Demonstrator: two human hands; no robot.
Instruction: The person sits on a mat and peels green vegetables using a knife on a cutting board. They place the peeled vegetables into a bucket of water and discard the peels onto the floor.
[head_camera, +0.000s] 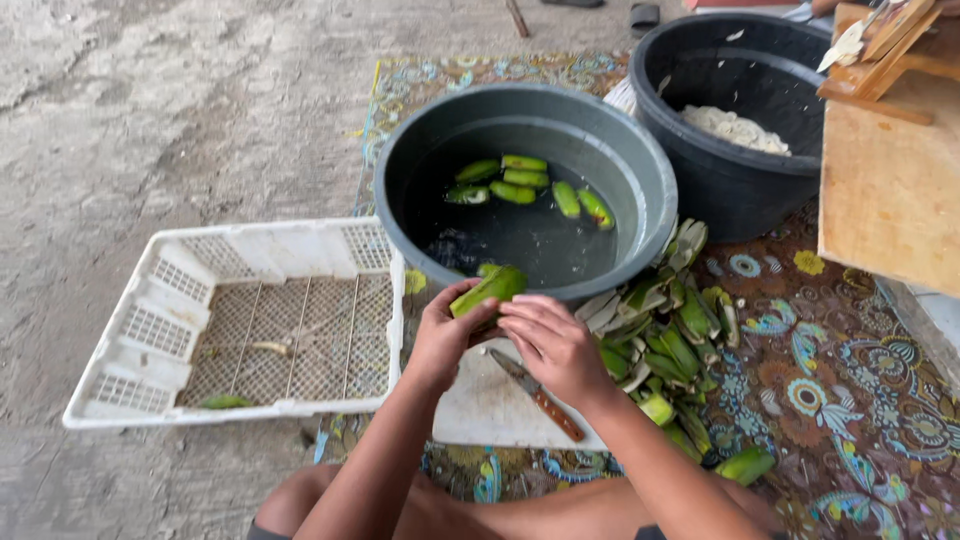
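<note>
Above the white cutting board, just in front of the near rim of the grey basin, both hands meet around one green banana. Its long axis runs on a slant from lower left to upper right, with the free blunt end pointing up and right toward the basin's water. The left hand wraps its fingers around the lower end of the fruit from the left, thumb on top, closed on it. The right hand lies with its fingers curled and pressed together over the banana's lower part, fingertips touching the peel beside the left thumb. Below the right hand a knife with a brown handle rests on the board, blade toward the hands. More green bananas float in the basin. A heap of peels lies on the patterned mat to the right, and a white plastic crate sits at the mat's left edge on the concrete floor. A black tub stands beyond.
</note>
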